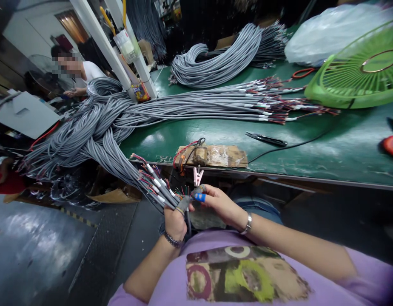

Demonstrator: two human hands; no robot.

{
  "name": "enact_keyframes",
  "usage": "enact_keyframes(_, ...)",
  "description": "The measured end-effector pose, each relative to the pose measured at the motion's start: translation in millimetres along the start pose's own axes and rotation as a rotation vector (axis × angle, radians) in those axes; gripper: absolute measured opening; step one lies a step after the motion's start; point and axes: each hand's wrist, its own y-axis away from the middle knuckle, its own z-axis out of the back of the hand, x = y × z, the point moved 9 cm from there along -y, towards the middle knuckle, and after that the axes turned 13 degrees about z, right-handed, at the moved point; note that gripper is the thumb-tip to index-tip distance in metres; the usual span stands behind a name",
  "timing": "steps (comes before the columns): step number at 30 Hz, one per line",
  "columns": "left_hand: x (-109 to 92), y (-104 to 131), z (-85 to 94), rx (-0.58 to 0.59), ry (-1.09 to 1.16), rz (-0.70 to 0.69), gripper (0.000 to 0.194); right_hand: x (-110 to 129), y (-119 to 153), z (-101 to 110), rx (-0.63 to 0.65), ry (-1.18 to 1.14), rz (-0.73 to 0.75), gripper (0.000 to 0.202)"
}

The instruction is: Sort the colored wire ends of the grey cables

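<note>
A bundle of grey cables (152, 187) with stripped ends hangs over the bench edge. My left hand (176, 219), a grey cover on its thumb, is closed around the end of a cable from this bundle. Fine coloured wires fan out above that thumb. My right hand (217, 202) has grey and blue finger covers and pinches at the tips of these wires; the exact strand is too small to see. Just above the right fingertips stands a pink clothes peg (197, 176), at the front of a wooden block (226, 155) on the bench edge.
Long grey cables (183, 106) lie across the green bench (171, 140), with a coiled bundle (222, 55) behind. Black tweezers (266, 139), a green fan (365, 68) and a white plastic bag (327, 34) are to the right. A person (75, 70) sits at the far left.
</note>
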Motion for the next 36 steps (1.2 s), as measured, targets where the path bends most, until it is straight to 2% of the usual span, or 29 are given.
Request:
enact_keyframes(9, 2.8, 3.3, -5.9, 0.029, -0.055, 0.002, 0.028, -7.3, -2.5, -4.6, -0.067, -0.032, -0.051, 0.027)
enact_keyframes(18, -0.6, -0.7, -3.1, -0.01, -0.019, -0.017, 0.025, -8.2, 2.1, -5.7, -0.067, -0.098, -0.068, 0.021)
enact_keyframes(22, -0.1, -0.1, -5.8, 0.01, 0.006, -0.001, 0.023, -21.2, 2.8, 0.9, -0.171, -0.244, -0.143, 0.022)
enact_keyframes(26, 0.0, 1.4, -2.7, -0.004, 0.011, 0.018, 0.024, -33.7, 1.3, 26.1, -0.38, -0.374, -0.21, 0.015)
enact_keyframes(28, 0.0, 1.9, -0.7, -0.007, 0.03, 0.038, 0.023, -37.0, 0.1, 37.5, -0.431, -0.398, -0.23, 0.012)
enact_keyframes(31, -2.4, 2.2, -2.8, 0.025, 0.044, 0.06, 0.023, -35.9, -4.9, 41.6, -0.359, -0.393, -0.224, 0.006)
enact_keyframes(36, -6.3, -0.1, -16.8, 0.149, 0.041, 0.112, 0.024, -26.5, -17.4, 34.6, -0.222, -0.39, -0.205, 0.031)
